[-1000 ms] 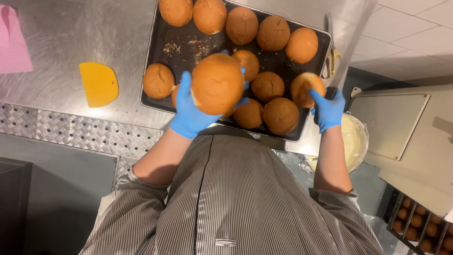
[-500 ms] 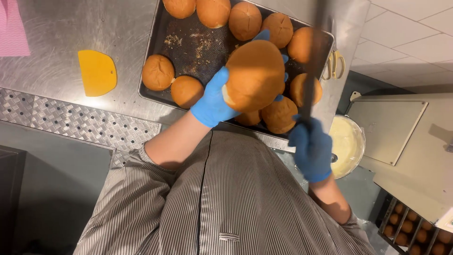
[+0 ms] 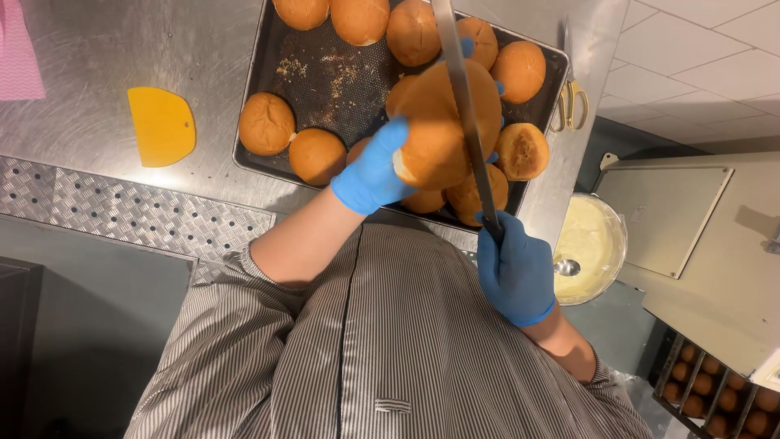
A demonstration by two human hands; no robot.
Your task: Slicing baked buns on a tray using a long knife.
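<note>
My left hand (image 3: pixel 375 171), in a blue glove, holds a large round golden bun (image 3: pixel 431 130) up above a dark baking tray (image 3: pixel 325 73). In my right hand (image 3: pixel 513 272), also blue-gloved, is the handle of a long knife (image 3: pixel 465 106), whose blade lies across the bun's right side. Several more buns sit on the tray: one at its left (image 3: pixel 266 123), one beside it (image 3: pixel 318 156), others along the far edge, and one (image 3: pixel 521 151) at the right by the blade.
The tray rests on a steel counter (image 3: pixel 106 57). A yellow dough scraper (image 3: pixel 162 125) lies to the left, a pink cloth (image 3: pixel 16 49) at the far left. Scissors (image 3: pixel 570 104) lie right of the tray. A bowl of pale cream (image 3: pixel 587 248) sits lower right, above a rack of buns (image 3: pixel 715 390).
The lifted bun has stayed over the tray's near right. My right hand put down a small bun, dropped toward my body and now grips a knife, whose blade has come against the bun.
</note>
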